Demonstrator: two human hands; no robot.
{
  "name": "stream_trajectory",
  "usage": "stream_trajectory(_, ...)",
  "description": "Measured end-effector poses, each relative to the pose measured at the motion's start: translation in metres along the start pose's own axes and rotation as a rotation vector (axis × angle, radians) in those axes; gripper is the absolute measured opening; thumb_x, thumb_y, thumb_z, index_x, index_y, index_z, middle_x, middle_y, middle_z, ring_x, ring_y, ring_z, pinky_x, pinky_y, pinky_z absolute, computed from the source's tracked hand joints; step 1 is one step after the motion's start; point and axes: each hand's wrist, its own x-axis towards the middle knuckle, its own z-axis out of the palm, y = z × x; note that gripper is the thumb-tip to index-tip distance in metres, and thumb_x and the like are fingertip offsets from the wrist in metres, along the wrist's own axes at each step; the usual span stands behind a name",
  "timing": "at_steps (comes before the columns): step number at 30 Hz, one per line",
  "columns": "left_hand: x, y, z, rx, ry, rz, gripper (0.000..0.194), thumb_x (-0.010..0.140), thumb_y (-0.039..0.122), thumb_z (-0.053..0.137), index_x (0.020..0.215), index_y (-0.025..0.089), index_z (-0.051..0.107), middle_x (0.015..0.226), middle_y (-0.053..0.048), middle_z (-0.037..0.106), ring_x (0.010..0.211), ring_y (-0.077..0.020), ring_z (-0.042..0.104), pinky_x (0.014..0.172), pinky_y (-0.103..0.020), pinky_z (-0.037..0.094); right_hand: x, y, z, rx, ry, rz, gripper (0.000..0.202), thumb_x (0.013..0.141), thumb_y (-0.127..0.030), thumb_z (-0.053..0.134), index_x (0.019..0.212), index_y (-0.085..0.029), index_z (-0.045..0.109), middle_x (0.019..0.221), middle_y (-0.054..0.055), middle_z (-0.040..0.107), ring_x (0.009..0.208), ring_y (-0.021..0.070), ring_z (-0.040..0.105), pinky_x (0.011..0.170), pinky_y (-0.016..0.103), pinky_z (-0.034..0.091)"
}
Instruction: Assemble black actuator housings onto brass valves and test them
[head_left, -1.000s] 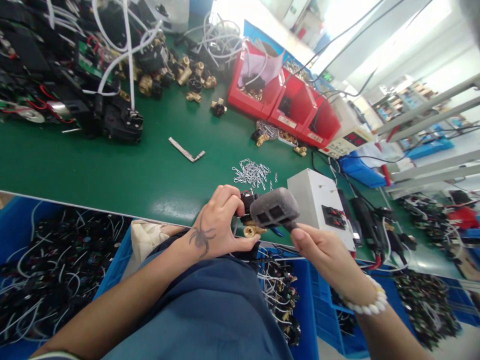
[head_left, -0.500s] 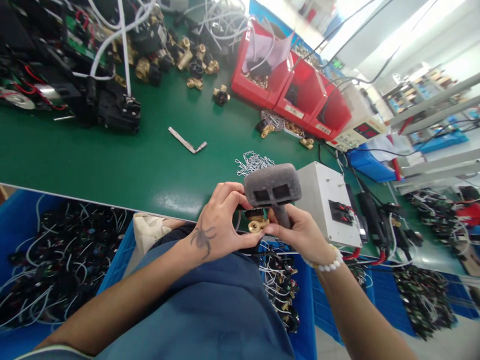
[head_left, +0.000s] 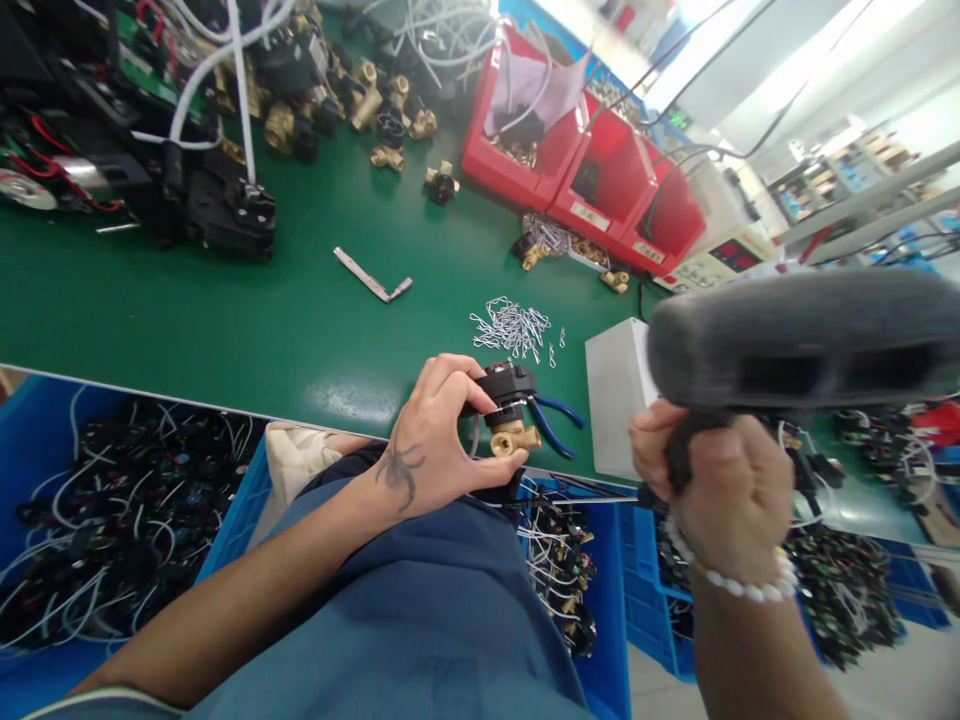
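Steady black-and-brass valve assembly [head_left: 511, 412] just below frame centre in half-curled, pinching left hand [head_left: 435, 440], and guide grey block-headed mallet [head_left: 795, 340], centre right in fisted right hand [head_left: 724, 485], clear of left hand.

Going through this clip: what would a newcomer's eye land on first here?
Probably the grey mallet-like tool, looming large and slightly blurred at the right, gripped by its dark handle in the right hand. Next, near the middle at the table's near edge, the left hand holds a black-and-brass part. Beyond it, the red bins stand out against the green tabletop.
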Motion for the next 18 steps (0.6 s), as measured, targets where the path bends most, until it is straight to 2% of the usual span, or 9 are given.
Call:
stream_trajectory(2,0.000,0.000,0.000,0.010,0.002,0.002,0.038,0.067,0.024,0.083,0.089,0.020,0.052,0.110,-0.009,0.057,0.106,-0.0249,0.058,0.085,-0.044,0.055,-0.004,-0.005,-0.007,-0.140,0.021,-0.002,0.039,0.102,-0.051,0.043,0.087,-0.021,0.062,0.051,-0.005,0.043,0.040,0.0091,0.036,0.041,0.024,0.026)
stream_trajectory(5,0.000,0.000,0.002,0.034,0.008,0.006,0.039,0.066,0.023,0.082,0.089,0.020,0.051,0.110,-0.008,0.056,0.106,-0.0245,0.058,0.086,-0.044,0.054,-0.003,-0.013,-0.010,-0.540,-0.202,0.078,0.052,0.097,-0.061,0.046,0.065,-0.020,0.050,0.047,-0.004,0.040,0.041,0.0088,0.034,0.043,0.025,0.024)
stream_trajectory(7,0.000,-0.001,0.002,0.043,0.013,0.009,0.039,0.065,0.022,0.082,0.088,0.021,0.051,0.109,-0.007,0.056,0.105,-0.0242,0.058,0.087,-0.044,0.054,-0.003,-0.017,-0.013,-0.627,-0.280,0.102,0.055,0.096,-0.062,0.045,0.061,-0.020,0.045,0.047,-0.004,0.038,0.042,0.0083,0.033,0.043,0.025,0.023)
stream_trajectory(8,0.000,-0.001,0.002,0.046,0.013,0.012,0.040,0.065,0.023,0.082,0.088,0.021,0.051,0.109,-0.007,0.056,0.105,-0.0241,0.058,0.088,-0.044,0.054,-0.004,-0.018,-0.015,-0.587,-0.249,0.105,0.054,0.098,-0.061,0.043,0.062,-0.020,0.045,0.048,-0.004,0.039,0.042,0.0083,0.033,0.042,0.024,0.024)
stream_trajectory(11,0.000,0.000,0.002,0.048,0.005,0.028,0.038,0.066,0.024,0.082,0.088,0.020,0.051,0.108,-0.008,0.056,0.104,-0.0239,0.057,0.088,-0.044,0.053,-0.007,-0.018,-0.018,-0.347,-0.016,0.090,0.050,0.101,-0.056,0.040,0.067,-0.021,0.048,0.050,-0.004,0.041,0.043,0.0088,0.038,0.042,0.024,0.028)
stream_trajectory(12,0.000,0.000,0.003,0.050,0.002,0.031,0.038,0.066,0.024,0.082,0.088,0.020,0.051,0.108,-0.008,0.056,0.104,-0.0238,0.057,0.088,-0.044,0.053,-0.007,-0.017,-0.018,-0.317,0.017,0.085,0.050,0.101,-0.057,0.039,0.067,-0.021,0.048,0.050,-0.003,0.041,0.043,0.0091,0.039,0.042,0.024,0.029)
stream_trajectory(14,0.000,0.000,0.003,0.056,0.008,0.036,0.038,0.066,0.024,0.082,0.088,0.020,0.050,0.108,-0.008,0.056,0.104,-0.0239,0.057,0.088,-0.044,0.053,-0.005,-0.016,-0.014,-0.406,-0.076,0.091,0.052,0.099,-0.060,0.041,0.065,-0.021,0.047,0.048,-0.003,0.041,0.042,0.0093,0.037,0.043,0.025,0.028)
stream_trajectory(16,0.000,0.000,0.004,0.063,0.020,0.034,0.039,0.065,0.023,0.082,0.088,0.021,0.050,0.108,-0.008,0.056,0.104,-0.0238,0.057,0.088,-0.043,0.053,-0.002,-0.016,-0.011,-0.576,-0.268,0.113,0.055,0.097,-0.063,0.043,0.062,-0.021,0.045,0.046,-0.003,0.040,0.041,0.0090,0.034,0.043,0.026,0.025)
stream_trajectory(18,0.000,0.000,0.004,0.066,0.025,0.035,0.039,0.065,0.024,0.082,0.087,0.021,0.050,0.108,-0.008,0.056,0.104,-0.0238,0.057,0.088,-0.043,0.053,-0.001,-0.017,-0.013,-0.623,-0.337,0.126,0.055,0.096,-0.063,0.044,0.061,-0.020,0.044,0.046,-0.004,0.038,0.041,0.0087,0.032,0.043,0.026,0.023)
